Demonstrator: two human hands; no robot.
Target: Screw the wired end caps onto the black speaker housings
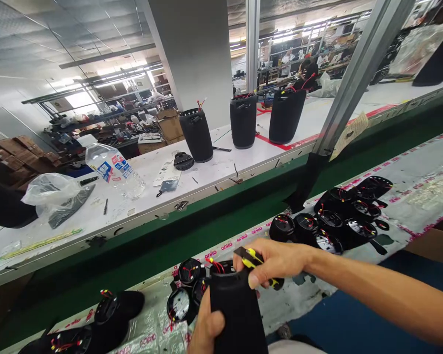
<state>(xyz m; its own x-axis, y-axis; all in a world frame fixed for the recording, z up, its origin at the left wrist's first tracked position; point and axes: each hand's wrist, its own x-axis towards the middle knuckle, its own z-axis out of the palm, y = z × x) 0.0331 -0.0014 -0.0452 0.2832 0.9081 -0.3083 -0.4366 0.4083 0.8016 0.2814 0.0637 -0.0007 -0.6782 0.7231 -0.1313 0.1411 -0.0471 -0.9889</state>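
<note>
My left hand (209,322) is wrapped round a black fabric-covered speaker housing (236,312), held upright low in the middle of the view. Red wires (217,266) with a small connector stick up from its open top. Closed over that top rim, my right hand (275,263) grips a black-and-yellow utility knife (251,258). The knife lies across my palm, and my right fingertips touch the rim. Its blade is not visible. Close behind my left hand, several open round black housings (179,304) with red wires stand on the plastic-covered bench (153,314).
More black housings (330,216) are grouped at the right of the near bench, others (107,309) at the left. On the white table (151,209) opposite stand upright speakers (242,120), a plastic bottle (114,167) and a bag (55,189). A metal post (349,88) rises at its edge.
</note>
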